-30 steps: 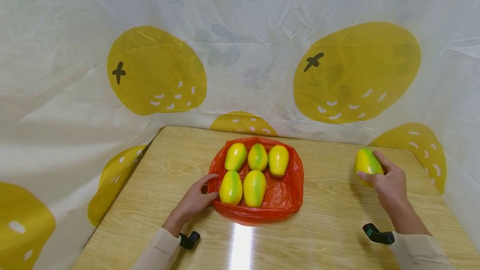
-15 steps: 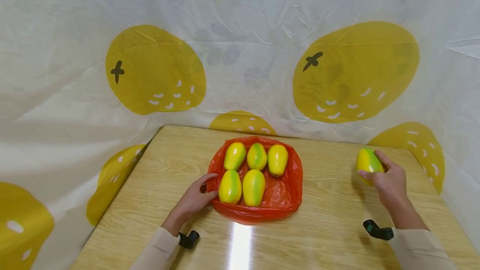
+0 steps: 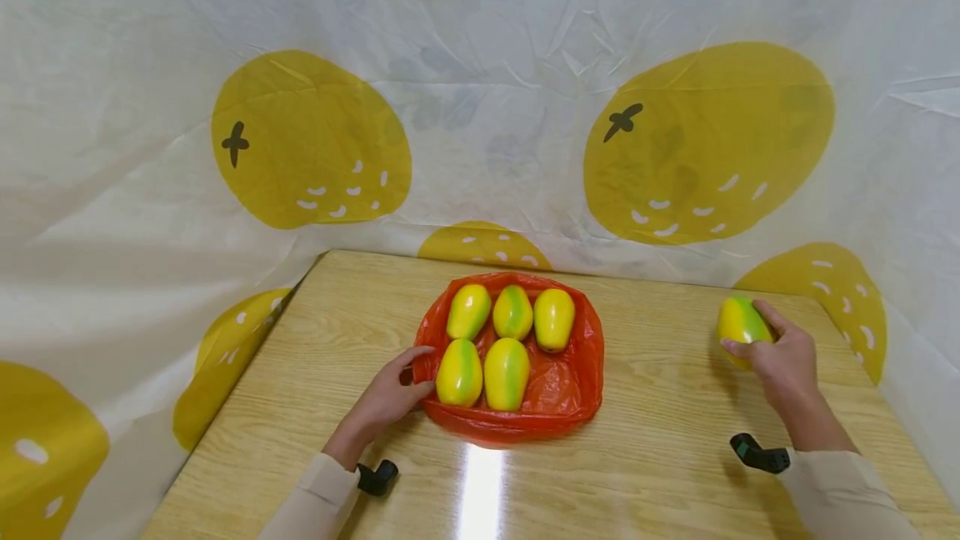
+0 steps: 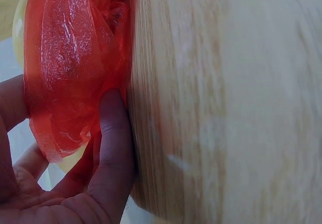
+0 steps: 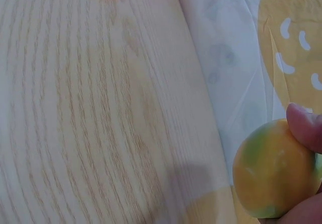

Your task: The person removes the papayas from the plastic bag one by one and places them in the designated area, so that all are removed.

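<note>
A red plastic bag (image 3: pixel 555 421) is spread like a shallow basket on the wooden table, with several glossy yellow-green fruits (image 3: pixel 506 373) inside, shaped like small papayas or mangoes. My left hand (image 3: pixel 386 394) holds the bag's left side; in the left wrist view the red plastic (image 4: pixel 70 58) lies between thumb and fingers. To the right, my right hand (image 3: pixel 786 365) grips another yellow-green fruit (image 3: pixel 738 323), raised over the table near its back right. The right wrist view shows this fruit (image 5: pixel 274 168) between thumb and fingers, its far side hidden.
The wooden table (image 3: pixel 652 407) has bare surface between the bag and my right hand. A white cloth (image 3: pixel 498 132) printed with large yellow fruits hangs behind and at both sides. Black wrist devices (image 3: pixel 377 478) sit at both cuffs.
My right hand has shifted very slightly to the right with the fruit still in its grip. The left hand and the bag stay in place.
</note>
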Demonstrator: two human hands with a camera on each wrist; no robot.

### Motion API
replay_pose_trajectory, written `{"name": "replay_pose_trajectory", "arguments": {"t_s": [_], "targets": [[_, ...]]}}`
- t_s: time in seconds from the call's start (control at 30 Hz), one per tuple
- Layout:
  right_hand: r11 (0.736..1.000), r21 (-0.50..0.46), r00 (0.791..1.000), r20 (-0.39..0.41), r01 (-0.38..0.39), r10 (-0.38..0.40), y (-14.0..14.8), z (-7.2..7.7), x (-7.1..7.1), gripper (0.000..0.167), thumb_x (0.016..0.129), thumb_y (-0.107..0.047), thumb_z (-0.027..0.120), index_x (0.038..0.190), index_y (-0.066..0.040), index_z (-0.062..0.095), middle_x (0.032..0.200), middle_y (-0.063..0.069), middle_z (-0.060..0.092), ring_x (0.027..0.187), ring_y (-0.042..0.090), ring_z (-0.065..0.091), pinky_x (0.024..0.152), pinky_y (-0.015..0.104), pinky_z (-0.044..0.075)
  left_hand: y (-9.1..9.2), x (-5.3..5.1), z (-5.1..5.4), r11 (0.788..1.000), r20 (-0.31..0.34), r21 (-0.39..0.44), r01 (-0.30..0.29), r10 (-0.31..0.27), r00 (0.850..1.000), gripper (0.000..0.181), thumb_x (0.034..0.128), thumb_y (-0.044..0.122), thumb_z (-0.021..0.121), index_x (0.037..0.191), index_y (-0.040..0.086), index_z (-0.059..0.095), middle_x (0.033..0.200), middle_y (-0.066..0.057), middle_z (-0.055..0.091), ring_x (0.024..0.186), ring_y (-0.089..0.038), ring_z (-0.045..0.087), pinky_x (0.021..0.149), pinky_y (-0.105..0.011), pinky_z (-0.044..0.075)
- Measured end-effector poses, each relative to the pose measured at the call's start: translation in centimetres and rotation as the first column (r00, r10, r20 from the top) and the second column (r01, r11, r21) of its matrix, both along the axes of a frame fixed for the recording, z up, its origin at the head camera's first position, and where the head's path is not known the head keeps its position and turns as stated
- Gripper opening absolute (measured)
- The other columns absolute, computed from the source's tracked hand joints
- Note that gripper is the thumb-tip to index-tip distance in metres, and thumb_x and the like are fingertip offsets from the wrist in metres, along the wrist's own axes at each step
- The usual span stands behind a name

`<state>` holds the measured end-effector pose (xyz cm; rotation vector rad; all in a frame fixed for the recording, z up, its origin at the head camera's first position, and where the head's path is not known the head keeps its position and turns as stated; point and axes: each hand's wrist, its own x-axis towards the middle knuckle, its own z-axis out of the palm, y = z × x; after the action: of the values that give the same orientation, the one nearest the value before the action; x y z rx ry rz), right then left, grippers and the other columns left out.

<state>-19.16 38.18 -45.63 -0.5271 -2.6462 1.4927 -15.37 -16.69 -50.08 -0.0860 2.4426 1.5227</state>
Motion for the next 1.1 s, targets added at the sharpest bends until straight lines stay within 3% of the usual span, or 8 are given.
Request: {"name": "replay_pose_trajectory", "arguments": {"t_s": [0.17,0.4,0.57,0.67,0.8,1.1], "targets": [[1.0,0.006,1.0,0.001,-0.011,0.011,0.6,-0.1,0.1,0.088,0.098,-0.019,0.072,0.166,-0.018,0.015,0.175,0.017,0.012,0.14,0.043,0.032,0.087,0.003,0.042,0.0,-0.1,0.0,1.0,0.018,0.001,-0.012,0.012,1.0,0.051,0.0967,0.019,0.07,0.145,0.028,0.057,0.154,-0.01,0.049,0.121,-0.029,0.053,0.089,-0.032,0.056],[1.0,0.014,1.0,0.024,-0.018,0.018,1.4,-0.3,0.1,0.088,0.099,-0.023,0.072,0.166,-0.019,0.014,0.174,0.017,0.012,0.14,0.043,0.031,0.108,0.019,0.041,0.1,-0.3,-0.1,1.0,0.013,0.016,-0.014,0.014,1.0,0.051,0.0972,0.018,0.07,0.145,0.028,0.057,0.155,-0.011,0.048,0.12,-0.029,0.054,0.086,-0.03,0.057],[0.999,0.032,1.0,0.017,-0.027,0.026,2.0,-0.5,-0.1,0.089,0.098,-0.024,0.073,0.166,-0.018,0.017,0.174,0.02,0.014,0.137,0.043,0.032,0.111,0.028,0.041,0.0,-0.2,-0.2,0.999,0.015,0.029,-0.019,0.019,1.0,0.051,0.0971,0.017,0.07,0.145,0.027,0.058,0.155,-0.011,0.047,0.119,-0.029,0.054,0.083,-0.029,0.056],[0.998,0.05,0.999,0.008,-0.035,0.035,2.5,-0.7,-0.2,0.089,0.097,-0.025,0.074,0.166,-0.019,0.018,0.173,0.02,0.015,0.135,0.042,0.033,0.101,0.017,0.041,0.0,-0.1,-0.2,0.999,0.01,0.039,-0.014,0.014,1.0,0.051,0.097,0.017,0.07,0.145,0.026,0.057,0.155,-0.012,0.047,0.119,-0.029,0.054,0.081,-0.028,0.056],[0.997,0.066,0.999,-0.01,-0.048,0.049,2.8,-0.9,-0.2,0.089,0.096,-0.024,0.076,0.165,-0.018,0.021,0.173,0.018,0.017,0.133,0.038,0.036,0.077,0.003,0.037,0.0,0.0,-0.1,0.999,0.006,0.047,-0.008,0.008,1.0,0.051,0.0966,0.017,0.071,0.146,0.025,0.057,0.155,-0.012,0.047,0.119,-0.029,0.055,0.081,-0.028,0.056],[0.995,0.084,0.997,-0.043,-0.059,0.063,3.4,-1.0,-0.4,0.09,0.095,-0.022,0.077,0.165,-0.017,0.021,0.172,0.019,0.018,0.12,0.027,0.043,0.073,0.002,0.035,0.0,0.1,0.1,0.999,0.005,0.043,-0.017,0.017,1.0,0.051,0.0954,0.018,0.072,0.144,0.027,0.059,0.155,-0.011,0.048,0.12,-0.029,0.054,0.082,-0.03,0.055]]}}
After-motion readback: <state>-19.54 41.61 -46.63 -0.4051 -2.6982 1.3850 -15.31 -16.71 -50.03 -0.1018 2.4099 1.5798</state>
